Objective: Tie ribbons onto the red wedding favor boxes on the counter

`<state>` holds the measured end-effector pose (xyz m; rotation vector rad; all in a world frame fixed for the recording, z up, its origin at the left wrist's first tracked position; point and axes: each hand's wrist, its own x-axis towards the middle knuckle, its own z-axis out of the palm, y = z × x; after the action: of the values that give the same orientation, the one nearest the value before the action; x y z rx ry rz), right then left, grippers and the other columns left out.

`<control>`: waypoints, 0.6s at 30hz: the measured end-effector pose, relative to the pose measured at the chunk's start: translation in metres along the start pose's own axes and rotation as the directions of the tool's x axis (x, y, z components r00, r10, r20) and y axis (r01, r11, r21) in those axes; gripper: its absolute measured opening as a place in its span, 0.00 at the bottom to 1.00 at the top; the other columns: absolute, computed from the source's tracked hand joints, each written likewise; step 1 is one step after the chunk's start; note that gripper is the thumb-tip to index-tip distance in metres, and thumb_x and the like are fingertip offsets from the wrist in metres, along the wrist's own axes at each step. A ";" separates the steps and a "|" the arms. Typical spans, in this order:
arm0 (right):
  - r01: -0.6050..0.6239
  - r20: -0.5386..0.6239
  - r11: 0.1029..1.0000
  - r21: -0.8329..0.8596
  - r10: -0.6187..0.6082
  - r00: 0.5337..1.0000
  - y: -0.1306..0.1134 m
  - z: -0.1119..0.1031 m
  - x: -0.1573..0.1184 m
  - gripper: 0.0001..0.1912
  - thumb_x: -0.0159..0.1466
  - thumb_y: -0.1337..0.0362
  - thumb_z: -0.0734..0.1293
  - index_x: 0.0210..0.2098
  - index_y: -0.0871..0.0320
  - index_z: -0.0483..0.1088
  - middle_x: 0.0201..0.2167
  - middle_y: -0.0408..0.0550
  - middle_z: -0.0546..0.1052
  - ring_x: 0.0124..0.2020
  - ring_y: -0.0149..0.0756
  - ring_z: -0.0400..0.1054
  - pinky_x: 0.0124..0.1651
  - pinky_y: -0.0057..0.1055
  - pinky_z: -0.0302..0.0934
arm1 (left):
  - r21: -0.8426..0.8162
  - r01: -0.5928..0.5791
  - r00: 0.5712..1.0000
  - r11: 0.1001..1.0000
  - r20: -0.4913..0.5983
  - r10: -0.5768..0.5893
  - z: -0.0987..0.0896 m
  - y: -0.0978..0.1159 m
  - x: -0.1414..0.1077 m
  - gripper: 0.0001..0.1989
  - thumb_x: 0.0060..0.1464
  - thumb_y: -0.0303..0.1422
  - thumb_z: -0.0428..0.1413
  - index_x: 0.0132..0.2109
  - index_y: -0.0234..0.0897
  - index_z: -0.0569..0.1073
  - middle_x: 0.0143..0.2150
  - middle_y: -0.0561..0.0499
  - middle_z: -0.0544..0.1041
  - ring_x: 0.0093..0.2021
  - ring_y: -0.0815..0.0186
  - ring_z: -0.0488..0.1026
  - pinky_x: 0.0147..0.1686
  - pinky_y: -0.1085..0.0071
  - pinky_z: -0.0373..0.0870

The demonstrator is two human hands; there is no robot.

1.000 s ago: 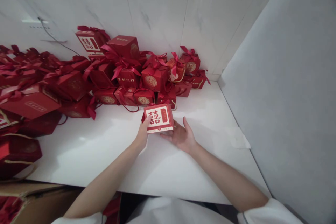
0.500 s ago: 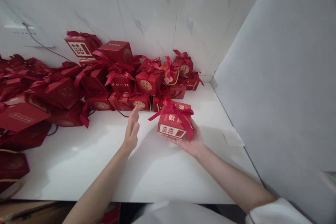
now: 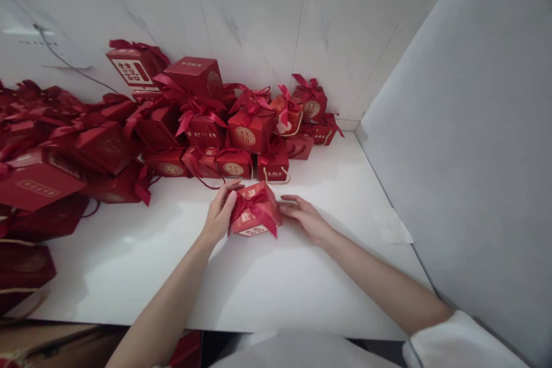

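A red gift box (image 3: pixel 255 210) with a ribbon bow on top is tilted between my two hands over the white table. My left hand (image 3: pixel 221 213) grips the box's left side, thumb in front and fingers behind. At the box's right side is my right hand (image 3: pixel 304 217), its fingers spread and their tips at or close to the box's edge; whether they touch cannot be told. Behind the box, a small red box with a cord handle (image 3: pixel 273 168) stands in the front row of the stacked boxes.
Many red ribboned boxes (image 3: pixel 103 146) are piled along the tiled wall (image 3: pixel 254 17) and down the left side of the white table (image 3: pixel 267 293). A pale panel (image 3: pixel 466 126) borders the right. Below the front edge at left is a brown carton (image 3: pixel 56 342).
The ribboned box has moved left from my right hand to my left hand, which has closed on it. My right hand no longer supports it from below. The view has shifted slightly.
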<state>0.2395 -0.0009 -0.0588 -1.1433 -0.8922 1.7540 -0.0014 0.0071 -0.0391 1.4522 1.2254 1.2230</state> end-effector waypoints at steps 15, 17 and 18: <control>0.466 0.307 0.685 -0.560 -0.351 0.885 -0.077 0.026 -0.006 0.09 0.66 0.58 0.63 0.43 0.53 0.72 0.44 0.45 0.77 0.44 0.38 0.71 0.47 0.36 0.63 | 0.184 -0.132 0.989 0.974 0.091 0.116 -0.018 0.013 0.004 0.09 0.56 0.40 0.59 0.36 0.39 0.76 0.52 0.44 0.73 0.51 0.56 0.71 0.49 0.62 0.67; 0.507 0.337 0.640 -0.577 -0.379 0.862 -0.082 0.037 0.000 0.09 0.67 0.59 0.63 0.43 0.53 0.72 0.42 0.45 0.77 0.43 0.37 0.71 0.46 0.35 0.63 | 0.175 -0.110 0.993 0.978 0.058 0.101 -0.018 0.014 0.003 0.10 0.55 0.41 0.60 0.32 0.38 0.75 0.51 0.44 0.74 0.51 0.56 0.71 0.50 0.60 0.67; 0.519 0.343 0.618 -0.590 -0.390 0.854 -0.082 0.041 0.003 0.09 0.67 0.59 0.62 0.43 0.52 0.72 0.41 0.45 0.77 0.42 0.38 0.70 0.45 0.35 0.62 | 0.162 -0.099 0.995 0.982 0.047 0.092 -0.018 0.015 0.002 0.11 0.54 0.41 0.60 0.30 0.38 0.74 0.51 0.44 0.74 0.51 0.55 0.71 0.52 0.59 0.66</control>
<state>0.2219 0.0298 0.0257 -1.0402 -1.8598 1.1206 -0.0164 0.0072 -0.0211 1.6647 1.2672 1.1734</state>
